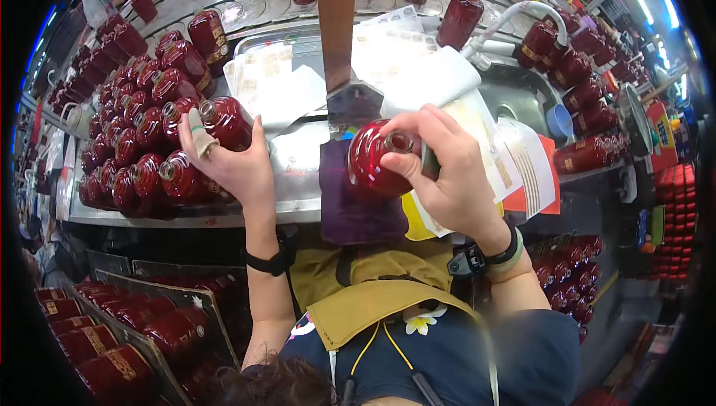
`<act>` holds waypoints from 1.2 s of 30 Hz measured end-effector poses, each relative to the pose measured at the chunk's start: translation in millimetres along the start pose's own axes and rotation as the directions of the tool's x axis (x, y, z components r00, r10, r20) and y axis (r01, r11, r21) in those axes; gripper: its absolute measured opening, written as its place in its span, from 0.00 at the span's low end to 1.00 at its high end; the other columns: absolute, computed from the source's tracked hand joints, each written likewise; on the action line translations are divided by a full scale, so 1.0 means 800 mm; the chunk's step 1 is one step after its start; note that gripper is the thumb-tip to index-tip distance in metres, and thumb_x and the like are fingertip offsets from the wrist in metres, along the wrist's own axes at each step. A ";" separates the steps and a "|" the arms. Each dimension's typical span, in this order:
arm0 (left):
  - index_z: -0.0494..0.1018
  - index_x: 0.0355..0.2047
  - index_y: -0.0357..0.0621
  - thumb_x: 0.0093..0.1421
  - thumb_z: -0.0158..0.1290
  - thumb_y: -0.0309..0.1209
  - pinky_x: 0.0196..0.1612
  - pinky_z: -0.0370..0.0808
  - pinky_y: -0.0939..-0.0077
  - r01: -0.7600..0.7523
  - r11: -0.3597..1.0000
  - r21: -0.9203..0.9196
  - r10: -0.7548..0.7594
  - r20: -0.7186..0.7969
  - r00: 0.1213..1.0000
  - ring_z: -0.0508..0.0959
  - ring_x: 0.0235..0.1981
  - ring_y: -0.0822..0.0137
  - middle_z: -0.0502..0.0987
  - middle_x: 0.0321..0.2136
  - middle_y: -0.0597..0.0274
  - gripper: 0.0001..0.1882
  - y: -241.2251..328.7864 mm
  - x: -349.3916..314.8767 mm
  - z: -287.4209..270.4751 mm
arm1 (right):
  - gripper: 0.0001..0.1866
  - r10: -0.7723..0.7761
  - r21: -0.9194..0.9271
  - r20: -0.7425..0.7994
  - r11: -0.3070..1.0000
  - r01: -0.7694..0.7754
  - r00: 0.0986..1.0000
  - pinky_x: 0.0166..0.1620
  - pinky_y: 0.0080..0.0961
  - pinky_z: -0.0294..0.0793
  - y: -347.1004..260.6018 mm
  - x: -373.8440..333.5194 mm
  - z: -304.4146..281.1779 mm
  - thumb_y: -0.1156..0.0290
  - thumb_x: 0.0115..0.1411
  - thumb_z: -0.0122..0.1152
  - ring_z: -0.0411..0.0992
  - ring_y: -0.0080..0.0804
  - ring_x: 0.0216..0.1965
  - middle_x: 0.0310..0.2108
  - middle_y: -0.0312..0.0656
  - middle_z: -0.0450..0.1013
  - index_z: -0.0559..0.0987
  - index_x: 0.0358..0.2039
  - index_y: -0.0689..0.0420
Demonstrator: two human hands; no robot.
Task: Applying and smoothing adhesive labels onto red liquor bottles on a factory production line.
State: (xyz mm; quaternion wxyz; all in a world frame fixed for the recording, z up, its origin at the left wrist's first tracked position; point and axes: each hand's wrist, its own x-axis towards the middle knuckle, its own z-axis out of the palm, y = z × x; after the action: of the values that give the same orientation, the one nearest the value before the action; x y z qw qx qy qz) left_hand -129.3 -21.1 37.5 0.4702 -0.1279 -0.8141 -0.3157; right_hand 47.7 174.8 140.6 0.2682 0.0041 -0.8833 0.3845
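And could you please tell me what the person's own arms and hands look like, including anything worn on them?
Both forearms are uncovered, with a dark blue short sleeve above the right one. The left hand has a beige cover on one finger, and a black band circles that wrist. The right hand is gloveless; its wrist wears a dark watch-like device and a pale band.

A busy indoor workshop, curved by a wide lens. A shiny metal counter (298, 171) runs across the middle, with a metal sink (520, 86) at the right and a white curved tap (514, 12) over it. A brown post (337, 25) rises at top centre. Behind it, a pale conveyor (257, 9) with round plates arcs across. Bright white tube lights (643, 3) glow at upper right; a blue light strip (46, 22) edges the far left.
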 end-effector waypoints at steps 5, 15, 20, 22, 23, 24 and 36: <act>0.61 0.66 0.34 0.42 0.79 0.38 0.67 0.65 0.55 0.229 0.585 -0.778 0.299 0.469 0.831 0.69 0.64 0.50 0.69 0.61 0.46 0.56 0.051 -0.022 -0.057 | 0.13 -0.042 0.006 0.017 0.999 0.041 0.999 0.38 0.28 0.71 0.000 -0.006 0.003 0.66 0.61 0.70 0.70 0.34 0.30 0.32 0.43 0.74 0.80 0.40 0.62; 0.64 0.60 0.31 0.61 0.65 0.32 0.57 0.76 0.67 0.906 0.175 -0.386 0.075 0.922 0.379 0.79 0.52 0.64 0.77 0.52 0.50 0.32 0.104 -0.066 -0.053 | 0.26 0.473 0.481 0.206 0.713 -0.510 0.856 0.45 0.24 0.74 0.076 -0.049 0.045 0.60 0.71 0.60 0.74 0.24 0.40 0.44 0.43 0.77 0.72 0.62 0.65; 0.65 0.56 0.30 0.67 0.60 0.36 0.47 0.81 0.72 0.983 0.080 -0.167 -0.018 0.985 0.169 0.81 0.44 0.68 0.79 0.44 0.53 0.26 0.106 -0.075 -0.033 | 0.30 0.467 0.530 0.273 0.657 -0.537 0.841 0.51 0.26 0.75 0.097 -0.064 0.078 0.58 0.73 0.56 0.76 0.26 0.47 0.48 0.47 0.78 0.66 0.66 0.65; 0.66 0.53 0.30 0.66 0.62 0.40 0.43 0.81 0.73 0.981 0.097 -0.166 -0.025 0.985 0.170 0.81 0.42 0.69 0.79 0.44 0.52 0.27 0.099 -0.083 -0.015 | 0.28 0.499 0.569 0.305 0.587 -0.576 0.811 0.50 0.24 0.75 0.100 -0.058 0.081 0.59 0.74 0.55 0.76 0.24 0.46 0.46 0.45 0.79 0.67 0.66 0.65; 0.66 0.53 0.30 0.66 0.62 0.40 0.43 0.81 0.73 0.981 0.097 -0.166 -0.030 0.985 0.170 0.81 0.42 0.69 0.79 0.44 0.52 0.27 0.097 -0.084 -0.010 | 0.28 0.497 0.569 0.310 0.586 -0.577 0.811 0.50 0.24 0.75 0.102 -0.056 0.083 0.59 0.74 0.55 0.76 0.24 0.46 0.46 0.45 0.79 0.67 0.66 0.65; 0.65 0.53 0.30 0.66 0.63 0.41 0.43 0.81 0.73 0.981 0.101 -0.167 -0.041 0.984 0.172 0.81 0.42 0.69 0.79 0.44 0.52 0.28 0.101 -0.079 -0.007 | 0.28 0.517 0.589 0.298 0.562 -0.581 0.802 0.50 0.24 0.75 0.104 -0.054 0.083 0.59 0.74 0.55 0.75 0.24 0.45 0.46 0.45 0.79 0.68 0.66 0.65; 0.66 0.57 0.28 0.60 0.66 0.36 0.56 0.72 0.58 0.678 0.604 -0.419 0.035 0.863 0.503 0.77 0.51 0.54 0.74 0.50 0.42 0.33 0.106 -0.084 -0.020 | 0.18 0.461 0.080 0.210 0.871 -0.485 0.862 0.42 0.29 0.75 0.189 0.003 0.035 0.62 0.69 0.60 0.77 0.30 0.36 0.35 0.49 0.81 0.82 0.46 0.67</act>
State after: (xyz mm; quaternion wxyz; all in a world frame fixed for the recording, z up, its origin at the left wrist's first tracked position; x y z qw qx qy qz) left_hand -40.6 40.0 19.9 -0.1213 -0.2573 -0.7444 -0.6041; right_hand 0.4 262.4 23.5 0.0817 -0.1600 -0.8511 0.4933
